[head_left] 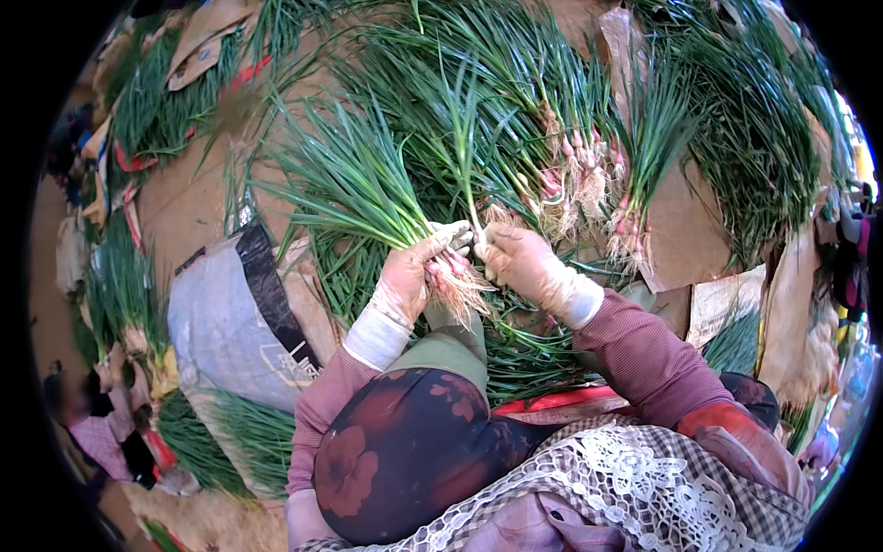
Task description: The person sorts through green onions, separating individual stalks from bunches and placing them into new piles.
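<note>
My left hand, in a pale thin glove, is closed around a bunch of spring onions. Their green leaves fan out up and to the left, while pinkish bulbs and stringy roots hang out below the fist. Close beside it, my gloved right hand pinches the lower end of a single spring onion stalk, whose leaves point upward. The bulb end of that stalk is hidden by the fingers. Just beyond both hands lies a pile of loose spring onions, bulbs and roots toward me.
At right, a small bunch of spring onions lies on cardboard beside a large leafy heap. A grey-white sack covers greens at left. More greens lie farther left, near another person. My knee rises below my hands.
</note>
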Tool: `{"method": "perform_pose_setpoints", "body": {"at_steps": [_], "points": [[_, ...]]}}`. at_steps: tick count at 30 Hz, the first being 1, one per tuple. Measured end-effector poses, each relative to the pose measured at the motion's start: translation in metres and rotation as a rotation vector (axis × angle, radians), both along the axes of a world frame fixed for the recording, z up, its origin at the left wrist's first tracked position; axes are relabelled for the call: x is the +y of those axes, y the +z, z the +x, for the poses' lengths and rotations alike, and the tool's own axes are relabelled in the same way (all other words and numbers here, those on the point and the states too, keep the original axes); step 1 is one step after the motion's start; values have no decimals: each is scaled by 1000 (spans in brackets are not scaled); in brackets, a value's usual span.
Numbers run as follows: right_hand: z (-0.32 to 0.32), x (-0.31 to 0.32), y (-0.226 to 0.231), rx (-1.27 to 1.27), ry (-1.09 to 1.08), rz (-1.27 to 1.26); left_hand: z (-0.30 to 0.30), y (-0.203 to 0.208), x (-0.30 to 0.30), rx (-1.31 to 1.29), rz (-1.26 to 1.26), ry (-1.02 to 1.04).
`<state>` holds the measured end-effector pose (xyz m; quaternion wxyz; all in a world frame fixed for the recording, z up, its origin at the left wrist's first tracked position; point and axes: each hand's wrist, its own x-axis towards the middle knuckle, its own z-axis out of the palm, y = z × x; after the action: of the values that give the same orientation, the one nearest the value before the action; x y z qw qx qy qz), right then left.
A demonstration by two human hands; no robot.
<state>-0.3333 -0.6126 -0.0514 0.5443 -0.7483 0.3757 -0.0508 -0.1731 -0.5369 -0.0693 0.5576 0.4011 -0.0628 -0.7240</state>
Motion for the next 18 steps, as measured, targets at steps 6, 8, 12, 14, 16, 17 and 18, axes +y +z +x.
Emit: {"method": "perform_pose_setpoints", "body": {"at_steps": [6,8,12,14,16,17,18], "points": [[-1,-12,-8,40,-116,-119,-7,8,-3,-179,64,-16],[-17,-32,-36,-337,-523,-18,-8,26,-2,-292,-70,74],[-76,-74,-4,-364,-760,-79,6,49,0,-413,-178,47],[-114,-79,-23,-246,-814,-44,-3,43,-9,-258,-198,179],[-122,-73,-30,-313,-846,26,2,35,-7,-189,-171,144],[-124,-68,-29,-343,-865,67,0,32,-6,-154,-169,146],[-119,-67,-31,-308,-852,29,-1,29,-5,-120,-167,149]]}}
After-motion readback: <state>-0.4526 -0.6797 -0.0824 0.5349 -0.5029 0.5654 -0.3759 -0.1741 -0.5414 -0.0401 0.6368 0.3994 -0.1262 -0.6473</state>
